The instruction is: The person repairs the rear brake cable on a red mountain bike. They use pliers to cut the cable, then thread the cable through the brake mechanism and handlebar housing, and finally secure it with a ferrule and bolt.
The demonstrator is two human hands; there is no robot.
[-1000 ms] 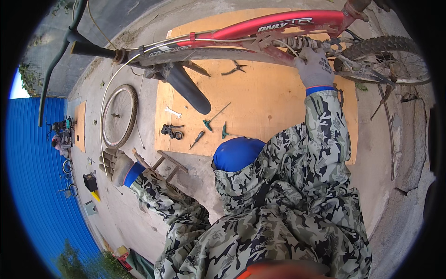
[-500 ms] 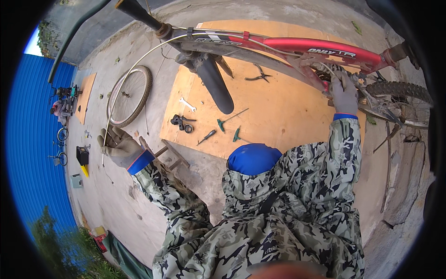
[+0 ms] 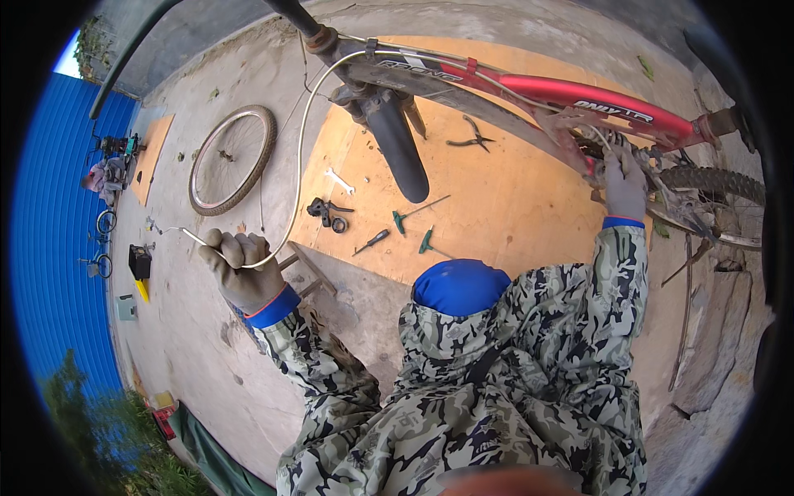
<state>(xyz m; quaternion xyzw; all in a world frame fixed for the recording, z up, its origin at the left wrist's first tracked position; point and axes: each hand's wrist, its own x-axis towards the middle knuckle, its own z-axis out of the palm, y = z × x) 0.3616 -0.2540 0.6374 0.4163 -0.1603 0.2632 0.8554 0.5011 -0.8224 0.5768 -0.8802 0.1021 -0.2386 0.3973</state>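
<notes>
My gloved left hand (image 3: 246, 269) is closed round the free end of a pale bicycle cable housing (image 3: 299, 149), with a thin wire poking out beyond it. The housing arches up to the red and black bicycle frame (image 3: 529, 91) and runs along its tube. At the rear of the frame, my gloved right hand (image 3: 624, 182) pinches the housing's other end, its fingertips partly hidden among the frame parts. Just behind that hand is the knobbly rear tyre (image 3: 711, 179). A black fork or mudguard part (image 3: 397, 153) points down from the head tube.
A plywood board (image 3: 513, 223) beneath the bicycle holds pliers (image 3: 469, 135), a spanner (image 3: 340, 182), a screwdriver (image 3: 374, 240), green T-handle tools (image 3: 399, 221) and black clamp-like parts (image 3: 324, 212). A loose wheel (image 3: 269, 157) and a small wooden stool (image 3: 314, 273) are to the left.
My left hand has gone from loosely open to closed on the housing and shifted right, bending it into a tighter curve. My right hand stays at the rear of the frame.
</notes>
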